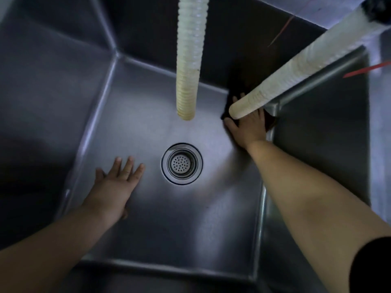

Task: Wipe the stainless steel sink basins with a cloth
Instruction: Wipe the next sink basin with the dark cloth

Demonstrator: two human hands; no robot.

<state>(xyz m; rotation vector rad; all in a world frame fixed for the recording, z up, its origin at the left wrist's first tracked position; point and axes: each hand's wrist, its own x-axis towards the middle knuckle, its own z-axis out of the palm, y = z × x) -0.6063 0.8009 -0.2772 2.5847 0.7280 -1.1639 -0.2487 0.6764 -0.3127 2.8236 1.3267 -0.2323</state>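
I look down into a deep stainless steel sink basin (148, 115) with a round strainer drain (182, 163) in its floor. My right hand (247, 127) presses flat on a dark cloth (227, 102) in the basin's far right corner, fingers spread; a hose end hides part of the hand and cloth. My left hand (116, 187) rests flat on the basin floor left of the drain, fingers apart, holding nothing.
Two pale ribbed hoses hang into the basin: one (189, 60) straight down over the middle, the other (296, 66) slanting in from the upper right above my right hand. The steel basin walls rise steeply on all sides.
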